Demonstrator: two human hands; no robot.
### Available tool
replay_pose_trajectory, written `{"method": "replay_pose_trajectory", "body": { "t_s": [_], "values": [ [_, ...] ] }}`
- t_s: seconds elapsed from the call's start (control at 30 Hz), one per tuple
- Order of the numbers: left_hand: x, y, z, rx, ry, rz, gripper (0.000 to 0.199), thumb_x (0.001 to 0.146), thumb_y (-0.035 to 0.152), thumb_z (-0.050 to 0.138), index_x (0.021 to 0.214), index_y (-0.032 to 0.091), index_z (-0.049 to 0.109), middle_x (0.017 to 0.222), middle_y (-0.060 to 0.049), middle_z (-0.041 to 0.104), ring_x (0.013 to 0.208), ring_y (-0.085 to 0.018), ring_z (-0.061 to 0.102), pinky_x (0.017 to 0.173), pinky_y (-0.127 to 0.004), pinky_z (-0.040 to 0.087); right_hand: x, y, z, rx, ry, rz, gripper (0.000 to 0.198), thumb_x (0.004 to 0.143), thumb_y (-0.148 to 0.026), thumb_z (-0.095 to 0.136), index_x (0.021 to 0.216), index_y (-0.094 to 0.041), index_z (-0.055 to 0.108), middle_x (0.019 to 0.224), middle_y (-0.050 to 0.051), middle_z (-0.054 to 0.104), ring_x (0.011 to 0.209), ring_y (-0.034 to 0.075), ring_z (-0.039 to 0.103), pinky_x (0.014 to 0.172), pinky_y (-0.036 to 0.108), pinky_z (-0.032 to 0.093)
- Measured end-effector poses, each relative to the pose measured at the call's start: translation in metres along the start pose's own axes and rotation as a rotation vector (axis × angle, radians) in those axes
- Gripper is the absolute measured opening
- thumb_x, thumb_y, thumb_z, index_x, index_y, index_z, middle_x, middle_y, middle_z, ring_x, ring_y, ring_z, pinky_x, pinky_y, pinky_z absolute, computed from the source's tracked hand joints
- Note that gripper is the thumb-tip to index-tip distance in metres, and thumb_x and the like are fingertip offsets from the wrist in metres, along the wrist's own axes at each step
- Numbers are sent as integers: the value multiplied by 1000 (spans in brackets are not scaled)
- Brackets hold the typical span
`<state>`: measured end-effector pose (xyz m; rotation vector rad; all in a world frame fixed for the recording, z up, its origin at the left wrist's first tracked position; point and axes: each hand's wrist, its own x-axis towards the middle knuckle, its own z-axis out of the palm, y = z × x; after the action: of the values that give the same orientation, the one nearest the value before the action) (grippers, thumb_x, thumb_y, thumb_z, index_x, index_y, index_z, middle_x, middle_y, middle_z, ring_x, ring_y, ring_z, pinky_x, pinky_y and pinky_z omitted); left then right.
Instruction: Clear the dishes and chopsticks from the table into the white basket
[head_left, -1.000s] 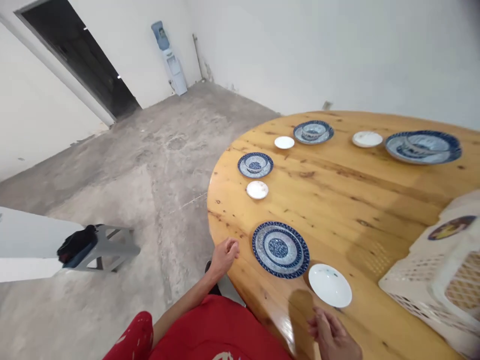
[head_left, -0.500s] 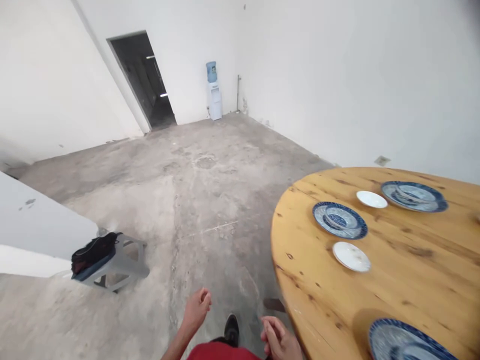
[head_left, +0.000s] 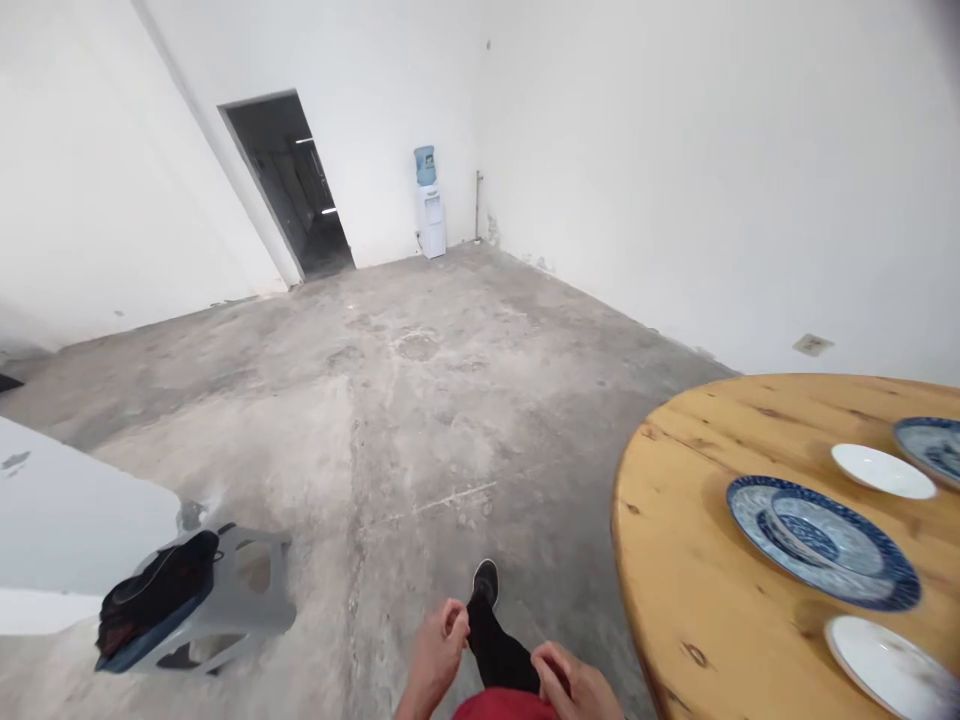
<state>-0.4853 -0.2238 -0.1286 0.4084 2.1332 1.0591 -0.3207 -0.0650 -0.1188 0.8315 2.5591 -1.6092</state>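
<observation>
My left hand (head_left: pixel 441 648) is in front of my body at the bottom of the view, its fingers loosely curled, with nothing seen in them. Just right of it, my right hand (head_left: pixel 576 688) has its fingers bent in too, and no object shows there. Both are over the bare floor, touching nothing. Closest to the right hand is a round wooden table (head_left: pixel 660 560). On it are a blue-and-white plate (head_left: pixel 892 590) with a glass-like dish on it, two small white dishes (head_left: pixel 883 472), and another blue-and-white plate (head_left: pixel 934 440) cut off by the frame edge.
A grey plastic stool (head_left: pixel 259 590) at lower left bears a dark bag or cloth (head_left: pixel 161 590), beside a white block or wall end (head_left: pixel 75 530). Concrete floor (head_left: pixel 420 420) stretches to a water dispenser (head_left: pixel 433 220) and a dark doorway (head_left: pixel 289 180).
My view has moved forward; the table and its plates have shifted right and look nearer. The hands have come closer together, and one leg is now stepped forward.
</observation>
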Motion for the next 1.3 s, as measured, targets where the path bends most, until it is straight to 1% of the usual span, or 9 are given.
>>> {"method": "replay_pose_trajectory", "body": {
  "t_s": [0.17,0.3,0.47,0.57,0.67,0.9,1.03,1.17,1.3],
  "values": [
    [72,13,-61,19,150,-48,45,78,65,42,81,23,58,82,-5,70,79,-23,68,76,-34,50,96,-37,-27,0,97,18,38,89,-50,31,75,-23,55,66,3,65,63,19,62,63,27,41],
    [123,9,-107,-62,268,-172,58,67,72,46,88,20,61,83,-9,71,79,-26,70,74,-36,52,157,-59,-56,20,98,47,37,90,-44,29,79,-22,56,67,3,65,60,18,60,62,27,38],
    [168,4,-121,-188,307,-325,48,66,63,55,85,20,62,80,-9,72,77,-26,71,73,-37,53,190,-69,-83,-55,125,81,41,91,-44,26,87,-21,60,72,5,67,66,19,61,64,29,34],
    [202,22,-114,-179,231,-392,37,70,55,57,79,20,61,75,-8,71,74,-25,71,69,-35,53,199,-64,-96,-53,181,164,39,91,-41,27,87,-21,60,72,5,66,67,19,61,64,28,33],
    [252,58,-104,-114,135,-340,36,72,54,60,79,18,62,74,-8,70,72,-23,70,68,-33,53,214,-57,-110,23,248,244,38,91,-43,27,86,-21,58,71,4,65,65,19,61,64,28,36],
    [406,171,-85,-61,-2,-183,50,68,65,60,82,17,62,80,-9,72,75,-23,70,72,-35,54,295,-49,-172,135,517,336,43,91,-52,28,86,-22,59,72,5,66,63,20,63,63,29,41],
    [493,240,-68,-5,-82,-15,56,66,70,57,84,17,64,84,-10,72,77,-23,70,73,-35,53,338,-49,-211,221,652,407,44,88,-58,31,88,-23,59,72,5,67,62,21,63,64,30,43],
    [569,316,-28,148,-219,175,43,75,60,51,83,19,63,83,-8,71,77,-22,68,75,-34,52,360,-42,-233,298,799,513,47,86,-63,35,87,-23,61,68,4,66,60,21,63,63,31,45],
    [613,392,45,307,-457,390,35,81,50,44,85,20,62,83,-6,70,79,-20,67,76,-32,51,372,-35,-244,422,948,625,46,89,-62,39,88,-23,63,68,1,64,57,18,61,63,30,46]
  ]
}}
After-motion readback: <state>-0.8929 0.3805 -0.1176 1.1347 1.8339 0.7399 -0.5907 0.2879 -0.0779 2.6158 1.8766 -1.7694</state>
